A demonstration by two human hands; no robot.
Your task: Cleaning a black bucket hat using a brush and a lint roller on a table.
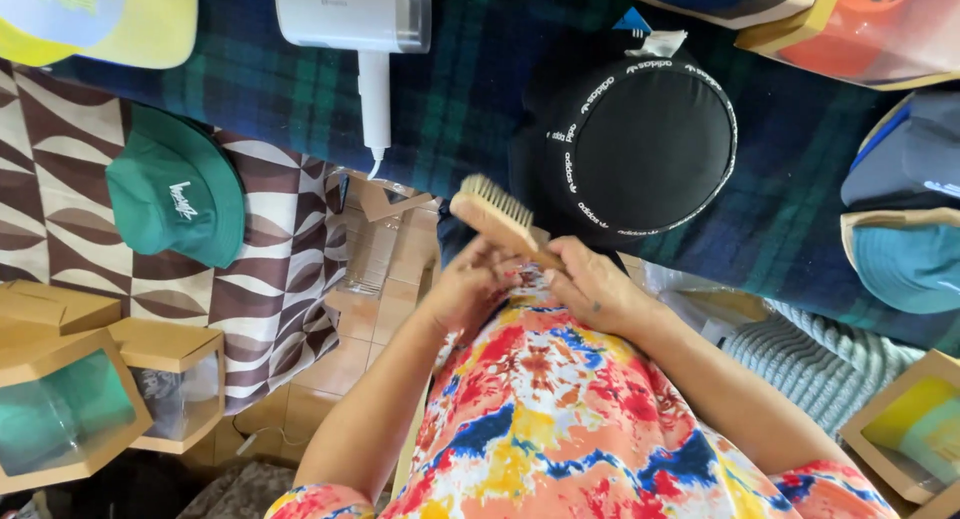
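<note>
1. Head view — the wooden brush (497,217) is being held just in front of the person's chest, bristles facing up and away, its head sticking out past the fingers toward the black round hat (640,144).
2. The right hand (598,291) is gripping the brush's handle end, fingers curled shut around it; the left hand (470,284) is touching the underside of the brush near its head, fingers bent against the wood.
3. The black round hat is lying on the plaid-covered counter (460,89), just beyond the brush and not touching it.
4. A white handheld steamer (355,24) is resting on the counter further off, and a green bucket hat (178,191) is lying to the left on a brown patterned cloth (270,279).
</note>
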